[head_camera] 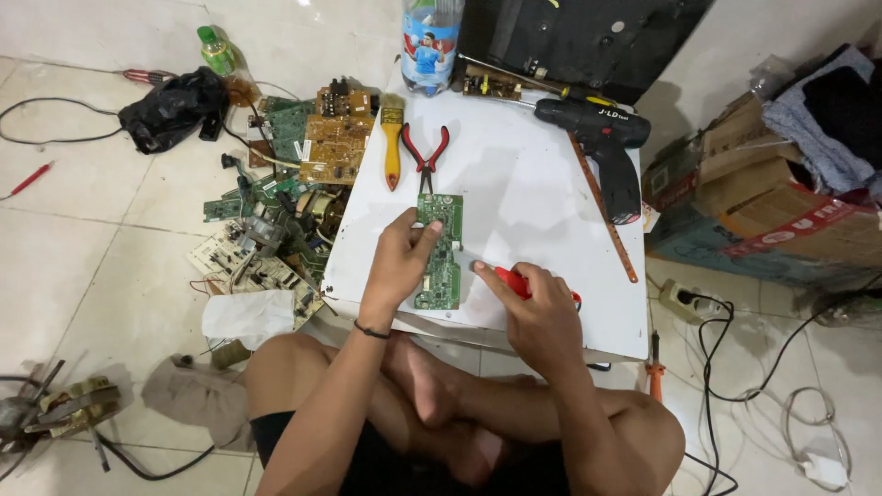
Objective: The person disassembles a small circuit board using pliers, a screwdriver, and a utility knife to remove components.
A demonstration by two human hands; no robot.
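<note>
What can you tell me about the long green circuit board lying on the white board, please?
The long green circuit board is a narrow rectangular panel, apparently of two joined sections, with small pale components and solder points on its face. It lies flat on the white work board, its long side pointing away from the person, just below the red-handled pliers. The left hand presses on its left edge; the right hand holds a red-handled tool beside its right edge.

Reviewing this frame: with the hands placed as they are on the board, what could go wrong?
The red-handled screwdriver in the right hand points toward the left hand pinning the green circuit board; a slip could jab the fingers. The board lies near the white tabletop's front edge and might slide off.
</note>
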